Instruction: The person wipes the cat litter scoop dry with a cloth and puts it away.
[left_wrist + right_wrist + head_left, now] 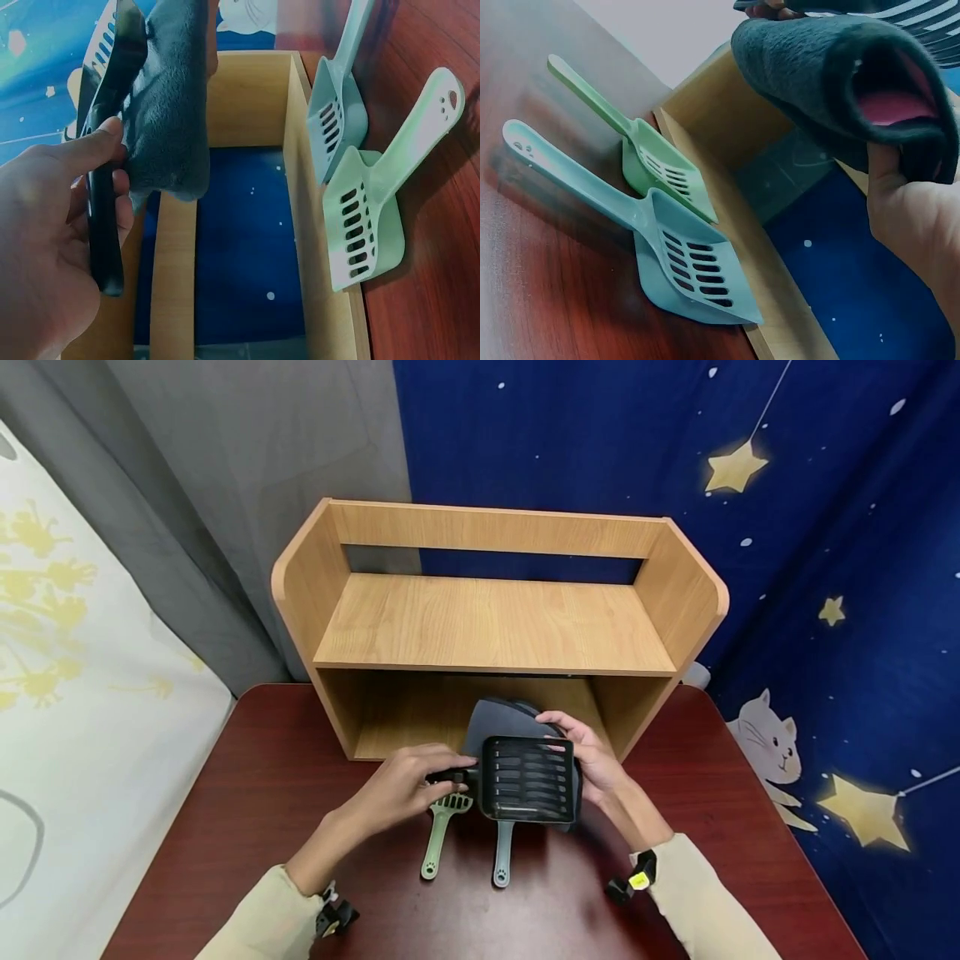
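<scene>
Head view shows the left hand [401,785] with its fingers curled round the handle of a black slotted scoop [527,777], thumb on top, holding it level above the worktop [225,793]. The left wrist view confirms that grip: the handle runs through the closed fingers [112,184]. The right hand [588,760] holds the far side, its fingers wrapped over a dark grey fleecy cloth [498,718] that lies against the scoop's underside (the right wrist view shows the thumb tucked under a fold of it, with something pink inside the fold). Held from both ends like this, scoop and cloth stay pressed together, just in front of the lower opening of the wooden shelf unit [495,618].

Below the hands, two more scoops lie flat on the worktop, a green scoop [441,831] and a blue-grey scoop [502,852], side by side, handles toward the person and blades toward the shelf's front edge. A starry blue backdrop [825,568] hangs behind.
</scene>
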Tool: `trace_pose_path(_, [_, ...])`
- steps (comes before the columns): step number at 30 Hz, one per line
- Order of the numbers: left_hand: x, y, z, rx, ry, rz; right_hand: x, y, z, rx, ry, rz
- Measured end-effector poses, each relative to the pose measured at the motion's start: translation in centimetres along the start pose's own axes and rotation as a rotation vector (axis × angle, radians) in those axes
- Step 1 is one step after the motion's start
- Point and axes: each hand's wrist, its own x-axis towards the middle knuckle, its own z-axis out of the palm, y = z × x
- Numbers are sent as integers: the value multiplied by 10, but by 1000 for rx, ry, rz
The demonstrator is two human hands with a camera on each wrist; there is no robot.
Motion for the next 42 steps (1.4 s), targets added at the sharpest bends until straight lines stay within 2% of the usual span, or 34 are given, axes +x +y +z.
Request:
trace_pose_path(3, [1, 0, 1, -26, -19, -7, 0, 3, 2, -3, -4, 13])
trace_pose_path(7, [-6, -5, -3, -30, -29, -38, -9, -4, -1, 14, -19, -10])
trace_pose_path(13, [-20, -16, -10, 24, 6, -76, -27, -27, -7, 30, -79, -72])
trace_pose_path(18, [-21, -19, -4, 50, 87, -16, -27, -27, -9, 62, -99, -78])
trace_pose_path(24, [-8, -14, 8, -28, 125, 82, -10, -9, -7, 116, -87, -68])
trace_pose_path(31, [0, -8, 10, -51, 98, 75, 2, 3, -4, 60, -95, -34])
trace_pose_path(34, [-3, -9, 8, -15, 91, 59, -4, -4, -5, 58, -94, -37])
trace_pose_path(42, [-16, -19, -2, 64, 95, -6, -29, -46, -2, 20, -105, -115])
